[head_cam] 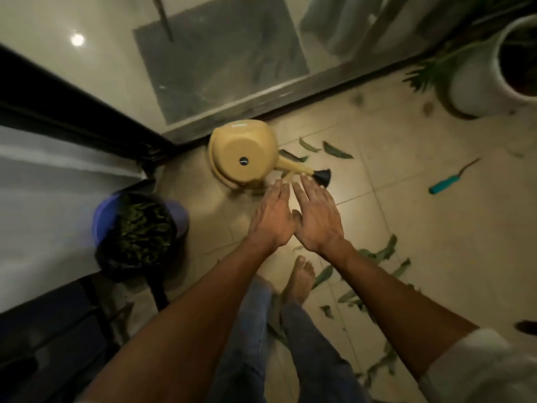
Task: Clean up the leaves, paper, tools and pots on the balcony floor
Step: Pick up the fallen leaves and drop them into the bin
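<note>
At frame centre, the left hand and right hand hover side by side with fingers straight and nothing held, just short of the yellow watering can standing by the door track. Judged step: tidying tools — the can appears set down. Next move likely calls for gathering leaves at lower right, or the teal-handled tool at right — then the lined bin at left.

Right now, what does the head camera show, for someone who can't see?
Two open hands, left hand and right hand, reach toward a yellow watering can on a leaf-strewn floor. A leaf-filled bin stands left.
</note>
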